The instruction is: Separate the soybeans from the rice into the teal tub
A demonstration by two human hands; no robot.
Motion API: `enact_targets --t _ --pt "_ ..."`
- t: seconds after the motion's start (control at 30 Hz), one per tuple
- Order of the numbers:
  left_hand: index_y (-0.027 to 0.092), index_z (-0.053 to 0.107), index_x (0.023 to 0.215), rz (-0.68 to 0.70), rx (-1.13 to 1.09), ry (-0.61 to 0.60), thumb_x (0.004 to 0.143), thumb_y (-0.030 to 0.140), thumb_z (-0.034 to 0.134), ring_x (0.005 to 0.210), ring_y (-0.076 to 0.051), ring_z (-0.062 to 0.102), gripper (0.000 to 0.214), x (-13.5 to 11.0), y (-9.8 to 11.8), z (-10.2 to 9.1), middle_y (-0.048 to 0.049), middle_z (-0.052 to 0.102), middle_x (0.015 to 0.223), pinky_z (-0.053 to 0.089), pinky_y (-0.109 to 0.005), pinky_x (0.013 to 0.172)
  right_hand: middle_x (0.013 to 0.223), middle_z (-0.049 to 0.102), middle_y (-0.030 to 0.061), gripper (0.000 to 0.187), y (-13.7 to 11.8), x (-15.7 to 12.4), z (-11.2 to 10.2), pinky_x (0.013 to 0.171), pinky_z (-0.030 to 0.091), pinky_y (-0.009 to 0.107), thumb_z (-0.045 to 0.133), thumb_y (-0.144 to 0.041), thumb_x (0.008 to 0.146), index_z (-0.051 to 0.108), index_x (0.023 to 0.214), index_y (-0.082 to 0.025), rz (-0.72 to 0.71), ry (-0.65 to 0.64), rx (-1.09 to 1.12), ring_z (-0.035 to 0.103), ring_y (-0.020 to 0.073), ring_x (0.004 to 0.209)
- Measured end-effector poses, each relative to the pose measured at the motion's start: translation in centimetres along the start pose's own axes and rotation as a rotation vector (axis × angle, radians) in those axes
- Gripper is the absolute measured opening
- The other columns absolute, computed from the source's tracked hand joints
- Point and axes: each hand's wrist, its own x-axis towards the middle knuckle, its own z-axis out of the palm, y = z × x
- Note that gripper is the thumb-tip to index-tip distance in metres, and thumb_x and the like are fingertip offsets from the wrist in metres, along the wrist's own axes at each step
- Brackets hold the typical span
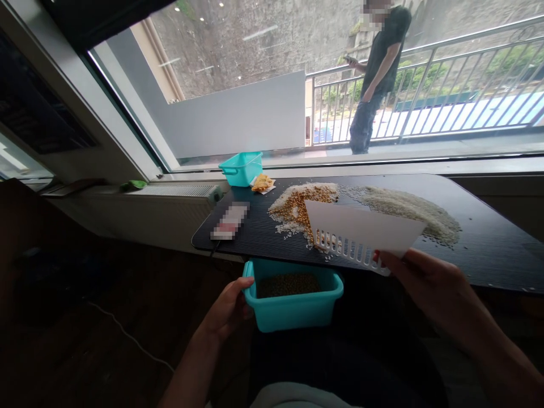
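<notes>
My left hand grips the left rim of a teal plastic tub, held just below the front edge of the black table. The tub holds dark greenish-brown grains. My right hand holds a white slotted scoop by its near corner, tilted on the table edge above the tub. Behind the scoop lies a pile of yellow corn kernels mixed with white rice. A wider spread of white rice lies to the right.
A second teal tub and a small yellow snack packet sit at the table's back left. A blurred flat object lies at the left end. Outside the window a person stands by the balcony railing.
</notes>
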Motion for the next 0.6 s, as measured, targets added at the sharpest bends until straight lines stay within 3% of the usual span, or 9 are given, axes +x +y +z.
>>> enact_targets --t 0.3,0.47,0.6 --pt "0.019 0.042 0.047 -0.022 0.003 -0.073 0.07 0.045 0.069 0.038 -0.007 0.037 0.044 0.5 -0.4 0.6 0.0045 0.041 0.038 0.028 -0.021 0.04 0.07 0.072 -0.0016 0.027 0.1 -0.5 0.1 0.061 0.054 0.027 0.062 -0.049 0.072 0.073 0.079 -0.025 -0.016 -0.051 0.023 0.067 0.0191 0.067" --pt "0.018 0.045 0.047 -0.025 -0.005 -0.086 0.068 0.043 0.071 0.037 -0.007 0.036 0.042 0.5 -0.3 0.9 0.0047 0.04 0.038 0.027 -0.021 0.039 0.072 0.074 0.0 0.029 -0.4 -1.2 0.4 0.057 0.054 0.027 0.063 -0.049 0.071 0.073 0.076 -0.023 -0.023 -0.169 0.058 0.067 0.0201 0.066" --pt "0.019 0.044 0.048 -0.027 0.0 -0.079 0.068 0.044 0.071 0.037 -0.007 0.036 0.042 0.4 0.0 0.7 0.0045 0.041 0.038 0.025 -0.021 0.039 0.067 0.072 -0.001 0.027 -1.4 0.3 1.4 0.058 0.052 0.027 0.061 -0.048 0.072 0.072 0.073 -0.024 -0.051 -0.1 0.042 0.066 0.0193 0.065"
